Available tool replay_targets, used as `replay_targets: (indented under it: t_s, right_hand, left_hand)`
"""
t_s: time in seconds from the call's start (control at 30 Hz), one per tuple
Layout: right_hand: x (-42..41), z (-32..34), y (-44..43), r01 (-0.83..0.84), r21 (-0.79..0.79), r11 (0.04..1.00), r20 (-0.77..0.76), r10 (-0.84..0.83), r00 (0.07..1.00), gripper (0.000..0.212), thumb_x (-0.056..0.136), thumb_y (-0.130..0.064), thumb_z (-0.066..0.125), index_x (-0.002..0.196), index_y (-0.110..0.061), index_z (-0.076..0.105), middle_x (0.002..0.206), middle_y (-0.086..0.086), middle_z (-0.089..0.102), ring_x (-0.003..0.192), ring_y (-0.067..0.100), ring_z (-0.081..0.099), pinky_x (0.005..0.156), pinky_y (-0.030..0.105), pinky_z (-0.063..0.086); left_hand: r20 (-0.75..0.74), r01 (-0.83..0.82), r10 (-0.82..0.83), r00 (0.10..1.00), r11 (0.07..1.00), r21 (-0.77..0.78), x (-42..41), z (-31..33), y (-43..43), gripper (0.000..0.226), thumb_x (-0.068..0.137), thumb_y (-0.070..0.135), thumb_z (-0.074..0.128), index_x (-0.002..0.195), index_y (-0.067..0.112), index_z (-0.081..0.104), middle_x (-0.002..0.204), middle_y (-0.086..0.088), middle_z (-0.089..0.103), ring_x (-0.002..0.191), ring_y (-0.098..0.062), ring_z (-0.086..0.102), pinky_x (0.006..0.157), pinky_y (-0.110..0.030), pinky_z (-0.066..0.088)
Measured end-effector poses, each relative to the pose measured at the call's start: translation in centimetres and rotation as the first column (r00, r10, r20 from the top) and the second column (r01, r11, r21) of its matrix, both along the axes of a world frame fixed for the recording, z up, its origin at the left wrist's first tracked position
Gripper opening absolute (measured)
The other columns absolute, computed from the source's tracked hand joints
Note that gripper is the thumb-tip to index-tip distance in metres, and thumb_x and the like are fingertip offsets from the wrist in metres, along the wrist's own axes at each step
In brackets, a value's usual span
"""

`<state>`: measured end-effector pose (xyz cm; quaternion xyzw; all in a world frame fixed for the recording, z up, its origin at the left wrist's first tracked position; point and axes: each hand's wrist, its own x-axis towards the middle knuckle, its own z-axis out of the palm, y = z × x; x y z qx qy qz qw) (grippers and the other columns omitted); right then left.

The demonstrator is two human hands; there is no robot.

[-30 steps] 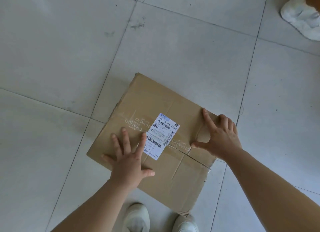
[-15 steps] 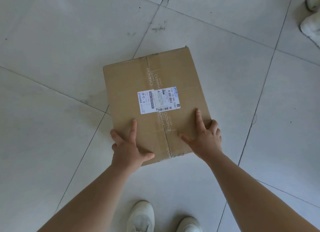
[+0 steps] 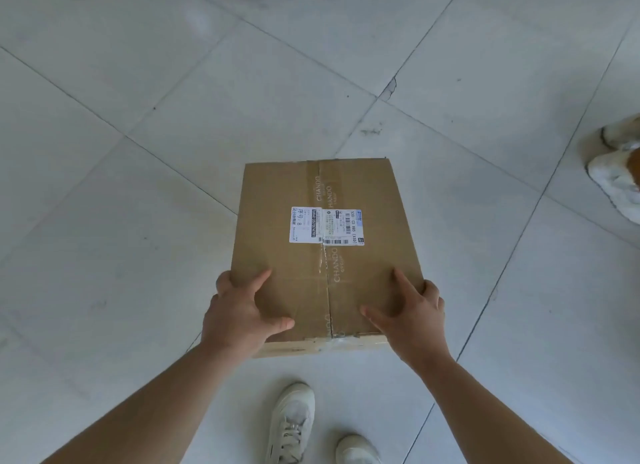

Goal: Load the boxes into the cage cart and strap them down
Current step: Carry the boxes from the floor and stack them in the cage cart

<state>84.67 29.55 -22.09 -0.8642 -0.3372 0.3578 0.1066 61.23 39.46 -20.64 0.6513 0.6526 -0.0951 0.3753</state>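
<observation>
Cardboard box sits between the spread fingers of left hand and right hand, which clamp its near corners.

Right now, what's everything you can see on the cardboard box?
The cardboard box is brown, rectangular and shut, its top seam sealed with clear tape printed CHANDO. A white shipping label with barcodes sits across the seam mid-top. The left hand and right hand grip its near corners, thumbs on top, fingers over the side edges. Whether it clears the tiled floor is unclear.
</observation>
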Motion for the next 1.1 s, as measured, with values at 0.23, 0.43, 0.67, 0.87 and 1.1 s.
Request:
replay_targets:
  t_s: [0.23, 0.43, 0.67, 0.87, 1.1]
  right_hand:
    - [-4.4, 19.2, 2.5, -0.298, 0.144, 0.944, 0.109, 0.284, 0.953, 0.091, 0.071, -0.063, 0.066, 0.147, -0.035, 0.026, 0.144, 0.012, 0.023, 0.127, 0.032, 0.028, 0.111, 0.044, 0.025]
    - [-10.6, 36.6, 2.3, -0.579, 0.228, 0.783, 0.211, 0.541, 0.814, 0.091, 0.07, -0.065, 0.063, 0.147, -0.035, 0.024, 0.145, 0.015, 0.02, 0.124, 0.033, 0.03, 0.109, 0.041, 0.025]
    - [-23.6, 50.8, -2.1, -0.832, 0.278, 0.481, 0.306, 0.776, 0.551, 0.09, 0.069, -0.068, 0.064, 0.145, -0.036, 0.027, 0.143, 0.014, 0.024, 0.126, 0.032, 0.03, 0.109, 0.039, 0.025]
    - [-37.6, 57.4, -9.3, -0.931, 0.318, 0.18, 0.297, 0.914, 0.278, 0.09, 0.07, -0.067, 0.064, 0.146, -0.037, 0.025, 0.144, 0.014, 0.024, 0.128, 0.032, 0.03, 0.111, 0.039, 0.023]
    - [-55.6, 61.5, -22.1, -0.917, 0.367, -0.154, 0.286, 0.957, -0.046, 0.092, 0.069, -0.069, 0.061, 0.147, -0.036, 0.024, 0.143, 0.013, 0.025, 0.128, 0.033, 0.03, 0.11, 0.04, 0.025]
  left_hand:
    - [0.061, -0.245, 0.239, 0.969, 0.962, 0.12, -6.4, 18.7, -4.1, 0.095, 0.058, 0.058, 0.08, 0.14, 0.051, 0.032, 0.143, 0.003, 0.018, 0.12, -0.022, 0.048, 0.1, -0.04, 0.044]
    - [0.176, -0.544, 0.517, 0.838, 0.814, 0.203, -12.1, 34.8, -11.9, 0.096, 0.056, 0.058, 0.081, 0.139, 0.051, 0.033, 0.144, 0.007, 0.016, 0.119, -0.021, 0.048, 0.097, -0.037, 0.046]
    - [0.215, -0.806, 0.787, 0.578, 0.508, 0.305, -20.7, 48.0, -25.2, 0.095, 0.057, 0.061, 0.08, 0.139, 0.049, 0.033, 0.143, -0.001, 0.021, 0.113, -0.023, 0.052, 0.094, -0.038, 0.048]
    - [0.221, -0.905, 0.931, 0.291, 0.193, 0.378, -29.3, 54.6, -38.3, 0.092, 0.056, 0.062, 0.078, 0.136, 0.051, 0.034, 0.135, 0.0, 0.026, 0.103, -0.023, 0.054, 0.088, -0.035, 0.05]
    - [0.207, -0.886, 0.978, -0.026, -0.118, 0.448, -39.5, 59.1, -55.6, 0.093, 0.055, 0.067, 0.074, 0.137, 0.052, 0.032, 0.139, -0.003, 0.023, 0.108, -0.024, 0.054, 0.092, -0.036, 0.049]
